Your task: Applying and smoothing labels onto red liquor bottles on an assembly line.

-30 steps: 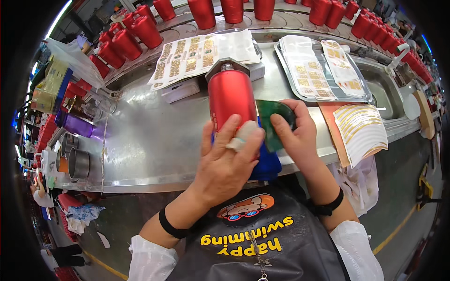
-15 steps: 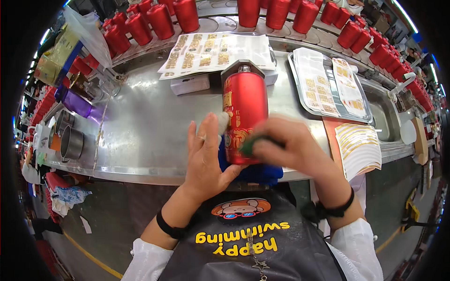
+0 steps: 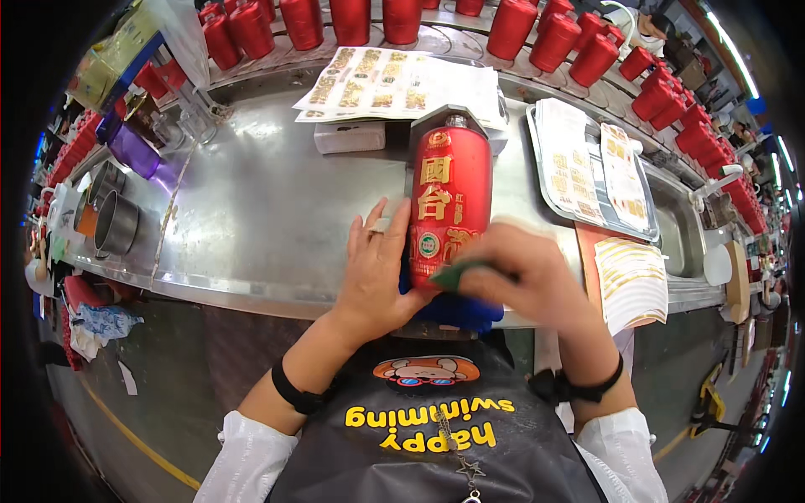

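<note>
A red bottle (image 3: 474,176) with gold decals lies on its back in a dark angular holder (image 3: 422,126), its neck pointing away from me. My left hand (image 3: 369,272) braces the bottle's left side, forefinger along it and thumb at its base; a finger wears a light-coloured wrap or ring. Smeared by motion, my right hand (image 3: 537,272) grips a flat green piece, perhaps a scraper (image 3: 459,273), against the lower part of the bottle's face. Blue cloth (image 3: 470,314) shows below the base.
Gold decal sheets (image 3: 369,84) lie on a white box (image 3: 350,137) beyond the bottle. A tray (image 3: 543,172) of more sheets stands right, near a sink (image 3: 683,239). Curved gold-striped strips (image 3: 631,281) sit at the right edge. Red bottles (image 3: 352,21) line the far conveyor; metal pots (image 3: 116,222) stand left.
The bottle has turned, so its gold decals now face up. My left fingers have closed in on its side. My right hand keeps the green piece on the lower part.
</note>
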The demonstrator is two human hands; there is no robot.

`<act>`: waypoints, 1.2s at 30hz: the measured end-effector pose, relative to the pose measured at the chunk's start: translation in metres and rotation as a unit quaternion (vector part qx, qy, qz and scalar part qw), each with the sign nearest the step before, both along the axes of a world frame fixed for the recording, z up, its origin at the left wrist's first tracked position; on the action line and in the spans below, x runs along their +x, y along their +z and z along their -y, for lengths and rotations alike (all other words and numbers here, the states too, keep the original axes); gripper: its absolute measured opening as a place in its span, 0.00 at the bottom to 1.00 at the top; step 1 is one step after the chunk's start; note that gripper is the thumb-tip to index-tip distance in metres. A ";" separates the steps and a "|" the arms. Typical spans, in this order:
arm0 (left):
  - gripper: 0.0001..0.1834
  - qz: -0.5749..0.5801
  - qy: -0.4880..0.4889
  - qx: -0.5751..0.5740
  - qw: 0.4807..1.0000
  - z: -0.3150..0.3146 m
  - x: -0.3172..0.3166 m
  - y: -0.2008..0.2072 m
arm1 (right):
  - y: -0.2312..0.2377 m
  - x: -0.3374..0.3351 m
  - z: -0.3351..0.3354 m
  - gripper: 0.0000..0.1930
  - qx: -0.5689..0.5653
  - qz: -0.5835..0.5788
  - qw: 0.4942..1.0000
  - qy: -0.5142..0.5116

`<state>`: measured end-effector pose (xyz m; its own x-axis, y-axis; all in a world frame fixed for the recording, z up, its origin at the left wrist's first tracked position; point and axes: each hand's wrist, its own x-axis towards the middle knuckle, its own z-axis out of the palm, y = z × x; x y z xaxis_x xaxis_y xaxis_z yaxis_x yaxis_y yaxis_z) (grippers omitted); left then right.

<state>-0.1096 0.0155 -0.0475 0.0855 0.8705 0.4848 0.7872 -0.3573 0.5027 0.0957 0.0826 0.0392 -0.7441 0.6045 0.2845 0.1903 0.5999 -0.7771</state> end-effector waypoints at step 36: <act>0.37 0.296 -0.048 -0.064 0.952 -0.027 0.022 0.022 | -0.021 0.024 0.003 0.10 -0.011 -0.156 0.969 -0.191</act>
